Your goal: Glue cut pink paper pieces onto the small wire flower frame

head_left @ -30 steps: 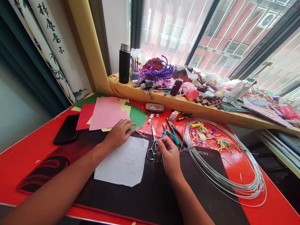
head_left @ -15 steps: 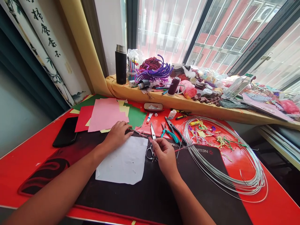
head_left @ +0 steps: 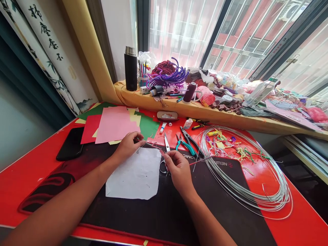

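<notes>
My left hand [head_left: 130, 146] is closed in a pinch on one end of a thin, pinkish wire [head_left: 153, 145], above the top edge of a white sheet of paper [head_left: 134, 177]. Small bent wire ends stick out by its fingertips. My right hand [head_left: 179, 171] pinches the same strand between thumb and forefinger, with a small pink strip at the fingertips. A reddish length runs out to the right behind that hand. Scissors [head_left: 166, 143] lie just behind the right hand, their handles partly hidden by it.
Teal pliers [head_left: 185, 145] and black-handled pliers [head_left: 192, 141] lie beyond the right hand. A large wire coil [head_left: 279, 201] covers the right side, near colourful scraps [head_left: 241, 153]. Coloured papers [head_left: 114, 124] and a black phone [head_left: 69, 144] are at left. A crowded ledge [head_left: 217, 118] runs behind.
My left hand has shifted slightly and its fingers now pinch the wire, which shows more plainly between both hands. My right hand has hardly moved. The white sheet lies slightly differently.
</notes>
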A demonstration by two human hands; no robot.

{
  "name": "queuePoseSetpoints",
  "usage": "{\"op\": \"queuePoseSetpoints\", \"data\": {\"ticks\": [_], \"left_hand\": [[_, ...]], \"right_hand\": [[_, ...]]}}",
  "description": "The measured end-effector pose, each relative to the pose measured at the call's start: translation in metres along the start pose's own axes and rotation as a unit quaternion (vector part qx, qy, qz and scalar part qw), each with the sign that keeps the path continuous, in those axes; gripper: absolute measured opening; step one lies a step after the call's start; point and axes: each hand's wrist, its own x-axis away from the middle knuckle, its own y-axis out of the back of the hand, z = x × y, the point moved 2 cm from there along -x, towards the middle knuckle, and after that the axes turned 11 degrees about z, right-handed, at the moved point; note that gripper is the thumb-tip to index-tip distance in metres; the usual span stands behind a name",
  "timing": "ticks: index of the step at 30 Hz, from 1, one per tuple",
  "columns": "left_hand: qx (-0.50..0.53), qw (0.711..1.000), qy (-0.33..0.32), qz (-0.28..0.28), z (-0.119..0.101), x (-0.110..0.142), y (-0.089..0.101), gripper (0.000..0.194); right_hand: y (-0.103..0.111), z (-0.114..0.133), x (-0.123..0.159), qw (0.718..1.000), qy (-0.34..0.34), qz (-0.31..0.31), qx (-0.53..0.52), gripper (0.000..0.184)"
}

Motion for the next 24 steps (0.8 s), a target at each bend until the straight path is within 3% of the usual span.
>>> {"op": "queuePoseSetpoints", "data": {"ticks": [5,11,15,24], "left_hand": [[0.06,0.997,0.034,0.023,-0.0027,0.0007,0.0009,0.035],[-0.1,0.993,-0.03,0.05,-0.0015,0.0026,0.0016,0.035],[-0.17,0.983,-0.029,0.058,-0.0027,0.0061,-0.0003,0.022],[-0.118,0.992,-0.012,0.043,-0.0021,0.0046,-0.0028,0.012]], "right_hand": [[-0.0003,0.0001,-0.0001,1.0,0.003,-0.001,0.009,0.034],[0.0007,-0.0009,-0.0003,1.0,0.004,-0.003,0.006,0.033],[-0.0011,0.0003,0.0001,1.0,-0.001,0.0,0.014,0.037],[-0.0047,-0.0009,0.0036,1.0,0.002,0.013,0.028,0.036]]}}
